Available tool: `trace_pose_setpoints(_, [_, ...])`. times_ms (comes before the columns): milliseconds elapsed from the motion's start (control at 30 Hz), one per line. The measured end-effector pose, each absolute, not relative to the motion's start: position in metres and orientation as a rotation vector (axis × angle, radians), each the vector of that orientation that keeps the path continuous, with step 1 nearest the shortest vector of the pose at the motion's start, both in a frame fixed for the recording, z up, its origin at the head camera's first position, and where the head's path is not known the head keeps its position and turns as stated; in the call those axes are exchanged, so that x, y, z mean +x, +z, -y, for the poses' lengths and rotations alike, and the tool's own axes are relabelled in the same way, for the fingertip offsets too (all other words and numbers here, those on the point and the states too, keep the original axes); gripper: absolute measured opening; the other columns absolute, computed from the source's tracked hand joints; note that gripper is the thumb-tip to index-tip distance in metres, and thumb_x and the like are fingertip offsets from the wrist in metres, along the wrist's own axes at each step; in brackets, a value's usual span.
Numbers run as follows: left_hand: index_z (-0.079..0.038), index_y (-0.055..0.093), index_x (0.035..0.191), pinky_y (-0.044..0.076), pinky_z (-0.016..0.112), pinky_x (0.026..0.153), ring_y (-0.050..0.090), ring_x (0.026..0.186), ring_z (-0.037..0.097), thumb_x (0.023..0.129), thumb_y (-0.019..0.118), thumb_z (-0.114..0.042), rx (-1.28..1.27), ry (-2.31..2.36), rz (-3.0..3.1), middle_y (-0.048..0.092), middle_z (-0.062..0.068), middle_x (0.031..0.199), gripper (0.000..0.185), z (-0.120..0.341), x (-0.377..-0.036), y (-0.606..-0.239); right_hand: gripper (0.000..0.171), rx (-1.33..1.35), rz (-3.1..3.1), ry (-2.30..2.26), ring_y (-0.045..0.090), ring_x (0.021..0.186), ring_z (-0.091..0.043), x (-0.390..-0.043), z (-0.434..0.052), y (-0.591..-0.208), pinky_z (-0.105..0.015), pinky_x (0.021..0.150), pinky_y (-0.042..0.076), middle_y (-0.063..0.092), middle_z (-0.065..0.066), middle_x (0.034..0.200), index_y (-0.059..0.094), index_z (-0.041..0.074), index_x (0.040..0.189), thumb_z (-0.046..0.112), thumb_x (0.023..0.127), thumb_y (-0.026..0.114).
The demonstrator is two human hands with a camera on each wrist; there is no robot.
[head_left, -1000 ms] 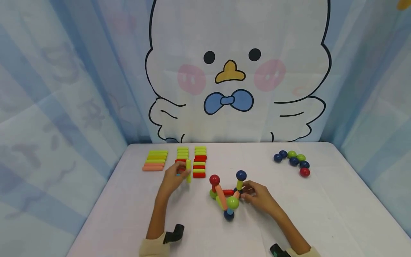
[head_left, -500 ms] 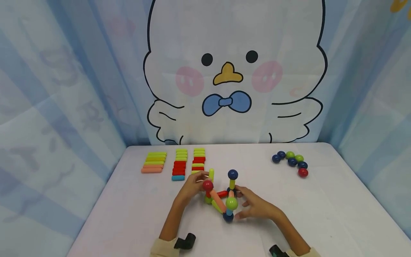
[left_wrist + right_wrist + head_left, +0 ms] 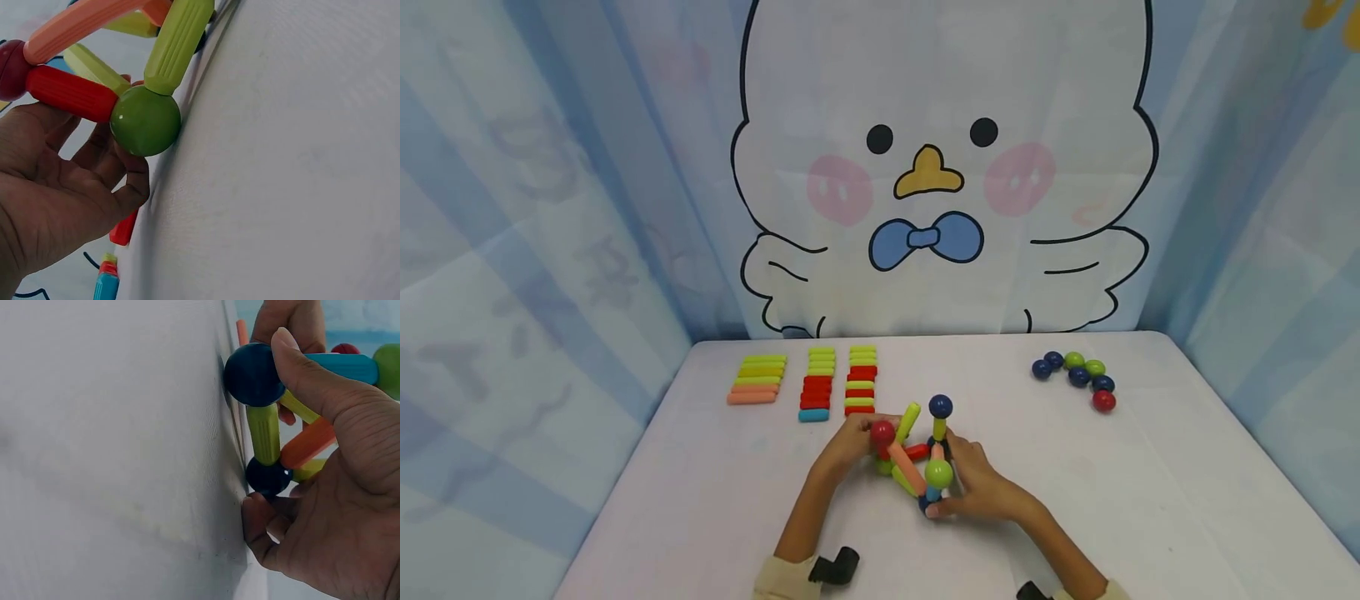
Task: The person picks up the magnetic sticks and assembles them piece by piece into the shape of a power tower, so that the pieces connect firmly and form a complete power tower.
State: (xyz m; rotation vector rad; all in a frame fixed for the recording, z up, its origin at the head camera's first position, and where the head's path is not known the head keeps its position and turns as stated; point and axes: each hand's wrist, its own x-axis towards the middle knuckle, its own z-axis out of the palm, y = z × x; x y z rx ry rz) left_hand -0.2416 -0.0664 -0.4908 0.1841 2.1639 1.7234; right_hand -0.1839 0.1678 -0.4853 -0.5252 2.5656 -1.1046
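A model of coloured magnetic rods and balls stands mid-table between both hands. My left hand holds its left side, fingers curled at the lower green ball, close to the red ball. A yellow-green rod leans up and right beside the left fingertips. On the other side my right hand grips the model, thumb on the front dark blue ball and curled fingers at the rear dark blue ball. Another dark blue ball tops a short upright rod.
Rows of yellow-green and orange rods, red and green rods and more mixed rods lie at the back left. Several loose balls sit at the back right. A cartoon-printed curtain hangs behind the white table.
My left hand has carried the yellow-green rod from the rod rows to the model's left side, where it now tilts. My right hand has closed round the two dark blue balls.
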Motion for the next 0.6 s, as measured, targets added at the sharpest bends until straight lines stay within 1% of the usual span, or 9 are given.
trace_pose_setpoints(100, [-0.012,0.070,0.121,0.054,0.032,0.086,0.057,0.107,0.019,0.093,0.065,-0.035,0.142,1.717,-2.156,0.070,0.005,0.113,0.037,0.0664,-0.2404,-0.4909,0.121,-0.560,-2.554,-1.104,0.029,0.131,-0.037,-0.1842,-0.1691,-0.4864,-0.063,0.107,0.033,0.026,-0.021,0.157,0.006,0.002,0.156,0.039,0.072,0.086])
trace_pose_setpoints(167, [-0.011,0.071,0.120,0.053,0.030,0.084,0.058,0.105,0.018,0.093,0.064,-0.035,0.149,1.720,-2.154,0.070,0.006,0.114,0.037,0.0661,-0.2403,-0.4907,0.122,-0.598,-2.550,-1.100,0.030,0.130,-0.036,-0.1848,-0.1697,-0.4872,-0.060,0.106,0.034,0.027,-0.020,0.157,0.003,0.005,0.157,0.039,0.073,0.085])
trace_pose_setpoints(267, [-0.009,0.070,0.121,0.052,0.031,0.086,0.059,0.104,0.017,0.094,0.064,-0.034,0.185,1.725,-2.146,0.070,0.008,0.118,0.037,0.0656,-0.2405,-0.4912,0.122,-0.639,-2.547,-1.083,0.031,0.128,-0.034,-0.1853,-0.1708,-0.4877,-0.057,0.104,0.035,0.029,-0.020,0.156,-0.001,0.008,0.157,0.039,0.075,0.084])
trace_pose_setpoints(333, [-0.009,0.069,0.121,0.051,0.032,0.088,0.059,0.106,0.018,0.094,0.064,-0.034,0.206,1.731,-2.135,0.070,0.009,0.119,0.037,0.0655,-0.2410,-0.4924,0.120,-0.658,-2.544,-1.071,0.031,0.126,-0.032,-0.1855,-0.1714,-0.4874,-0.055,0.103,0.036,0.029,-0.021,0.156,-0.001,0.007,0.157,0.039,0.076,0.082])
trace_pose_setpoints(467, [-0.010,0.069,0.122,0.052,0.037,0.092,0.059,0.111,0.020,0.094,0.064,-0.036,0.195,1.719,-2.130,0.069,0.009,0.120,0.039,0.0654,-0.2400,-0.4926,0.113,-0.696,-2.529,-1.084,0.032,0.126,-0.033,-0.1843,-0.1723,-0.4852,-0.057,0.103,0.035,0.027,-0.023,0.155,0.003,0.003,0.156,0.036,0.080,0.080])
trace_pose_setpoints(600, [-0.011,0.068,0.123,0.053,0.037,0.092,0.057,0.112,0.020,0.094,0.063,-0.039,0.174,1.713,-2.147,0.067,0.008,0.120,0.041,0.0671,-0.2397,-0.4900,0.104,-0.653,-2.521,-1.124,0.030,0.132,-0.040,-0.1820,-0.1717,-0.4820,-0.065,0.107,0.032,0.027,-0.025,0.154,0.010,0.001,0.155,0.028,0.081,0.078])
